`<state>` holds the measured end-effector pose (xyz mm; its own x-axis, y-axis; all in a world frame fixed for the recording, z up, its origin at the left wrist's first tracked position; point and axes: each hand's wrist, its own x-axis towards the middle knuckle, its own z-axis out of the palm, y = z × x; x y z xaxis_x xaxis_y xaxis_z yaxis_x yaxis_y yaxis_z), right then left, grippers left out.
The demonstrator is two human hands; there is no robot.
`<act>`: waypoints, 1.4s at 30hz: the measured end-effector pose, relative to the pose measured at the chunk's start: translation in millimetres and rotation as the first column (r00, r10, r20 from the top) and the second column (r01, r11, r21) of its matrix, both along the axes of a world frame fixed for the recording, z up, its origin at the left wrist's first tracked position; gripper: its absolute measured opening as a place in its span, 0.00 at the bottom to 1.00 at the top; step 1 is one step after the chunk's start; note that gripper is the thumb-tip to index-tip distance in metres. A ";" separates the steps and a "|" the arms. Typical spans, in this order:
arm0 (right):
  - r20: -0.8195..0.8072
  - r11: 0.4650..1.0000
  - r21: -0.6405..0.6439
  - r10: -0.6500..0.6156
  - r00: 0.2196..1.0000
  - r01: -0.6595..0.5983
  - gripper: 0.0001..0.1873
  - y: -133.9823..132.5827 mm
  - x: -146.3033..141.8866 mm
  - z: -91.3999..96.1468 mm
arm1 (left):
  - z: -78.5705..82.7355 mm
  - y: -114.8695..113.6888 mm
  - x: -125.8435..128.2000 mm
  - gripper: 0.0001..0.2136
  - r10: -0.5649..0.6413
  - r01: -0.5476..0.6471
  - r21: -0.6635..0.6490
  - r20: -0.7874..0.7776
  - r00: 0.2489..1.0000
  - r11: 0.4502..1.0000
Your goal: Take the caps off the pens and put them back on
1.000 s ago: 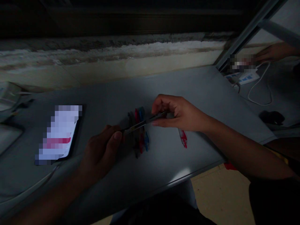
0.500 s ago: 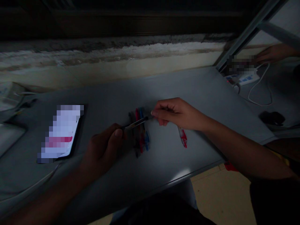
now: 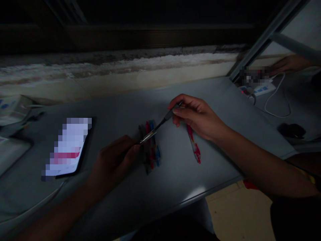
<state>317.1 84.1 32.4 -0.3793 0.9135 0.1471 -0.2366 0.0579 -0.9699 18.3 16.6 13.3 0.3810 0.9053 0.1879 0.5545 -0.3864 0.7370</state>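
Note:
A pen with a dark front part and a clear barrel (image 3: 148,136) slants up to the right between my hands. My left hand (image 3: 117,155) is closed around the barrel's lower end. Thumb and fingers of my right hand (image 3: 195,115) pinch the dark upper part (image 3: 168,115). Whether the two parts are joined, I cannot tell. Beneath lie a black pen (image 3: 146,162), a red pen (image 3: 151,160) and a blue pen (image 3: 157,154), side by side. Another red pen (image 3: 196,152) lies apart on the desk, partly under my right hand.
The grey desk (image 3: 215,97) runs back to a worn wall ledge. At left lies a lit phone (image 3: 66,147), with a white box (image 3: 15,108) behind it. Far right, beyond a metal post, another person's hand (image 3: 286,63) is near a white power strip (image 3: 264,88) and cable.
My right hand has turned and now grips a dark pen part in line with the barrel. My left hand has shifted slightly right with the barrel. The view has tilted up slightly.

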 end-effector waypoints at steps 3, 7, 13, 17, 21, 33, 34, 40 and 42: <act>0.000 0.995 0.035 -0.095 0.996 0.095 0.13 2.2 0.8 0.1 | -3.1 -0.5 -0.3 0.16 0.053 -0.052 0.014 -0.035 0.998 0.999; -0.018 0.980 0.040 -0.192 0.981 0.193 0.13 5.4 2.5 1.0 | -7.4 -0.1 -1.9 0.18 0.068 -0.067 0.026 -0.042 0.997 0.997; 0.000 0.975 0.037 -0.218 0.976 0.218 0.13 5.9 4.0 1.8 | -10.5 -0.7 -4.1 0.18 0.097 -0.097 -0.003 -0.018 0.995 0.995; 0.004 0.976 0.047 -0.211 0.977 0.211 0.12 5.7 4.8 1.5 | -7.6 -2.2 -4.1 0.19 0.102 -0.102 -0.076 -0.011 0.995 0.992; 0.010 0.983 0.053 -0.176 0.984 0.175 0.12 6.8 3.6 -0.8 | -6.4 -2.4 -4.8 0.17 0.091 -0.091 -0.102 -0.004 0.996 0.991; 0.123 0.998 0.043 0.033 0.992 -0.039 0.21 5.4 2.8 -2.9 | -2.7 0.7 -0.1 0.18 0.131 -0.133 -0.098 -0.031 0.991 0.986; 0.133 0.997 0.023 0.071 0.989 -0.075 0.21 4.2 1.6 -3.2 | -2.9 0.8 0.1 0.18 0.137 -0.140 -0.096 -0.035 0.990 0.985; 0.173 0.994 0.006 0.105 0.979 -0.108 0.21 1.6 -1.5 -3.7 | -0.9 0.6 0.5 0.16 0.150 -0.153 -0.096 -0.039 0.988 0.983; 0.170 0.990 0.024 0.134 0.976 -0.140 0.21 3.0 -0.2 -4.4 | 1.5 0.7 1.1 0.16 0.151 -0.153 -0.101 -0.031 0.988 0.983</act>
